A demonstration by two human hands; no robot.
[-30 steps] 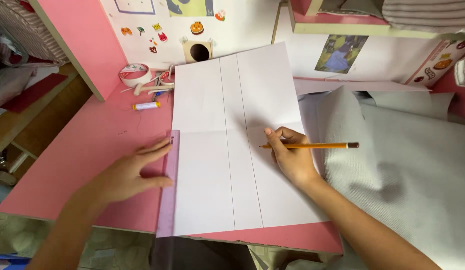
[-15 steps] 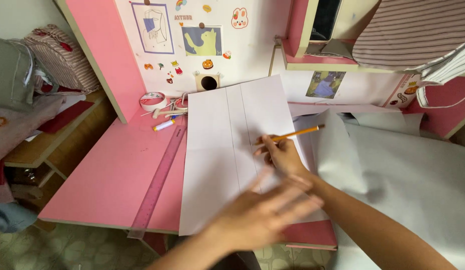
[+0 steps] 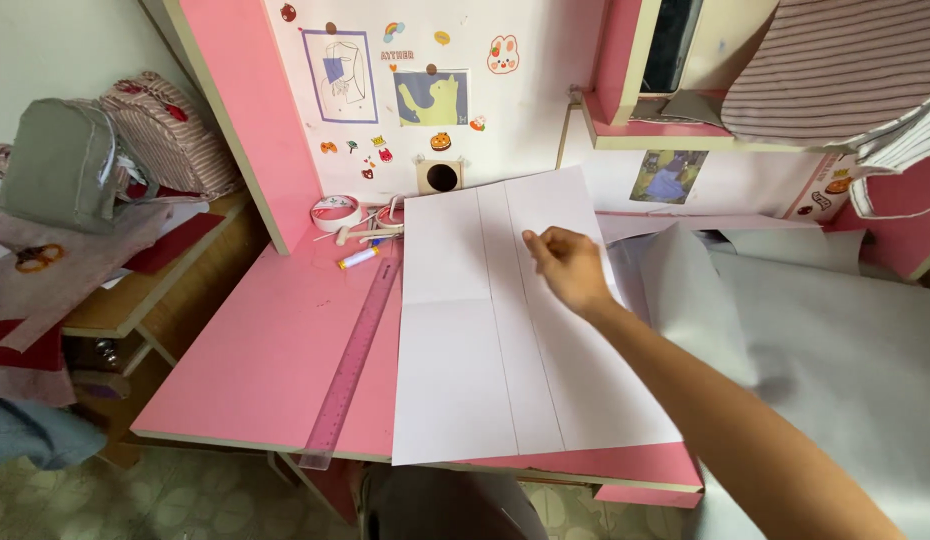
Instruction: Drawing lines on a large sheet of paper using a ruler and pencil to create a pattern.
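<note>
A large white paper sheet [image 3: 465,360] lies on the pink desk [image 3: 265,350], with a crosswise fold and two long pencil lines running down it. My right hand [image 3: 567,268] reaches in from the lower right and rests on the sheet's upper part, beside the right-hand line. Its fingers are curled and I see its back, so anything inside it is hidden; no pencil shows. A long pink ruler [image 3: 351,360] lies along the sheet's left edge, untouched. My left hand is out of view.
Tape rolls [image 3: 335,212] and a small white-and-yellow stick [image 3: 359,258] sit at the desk's back. Grey fabric [image 3: 835,350] covers the right side. A grey backpack [image 3: 60,165] and clothes lie on a low shelf to the left. Stickers dot the back wall.
My left hand has let go of the ruler, swept across the sheet and left the view. My right hand moved up the sheet, and the pencil no longer shows. The camera tilted up.
</note>
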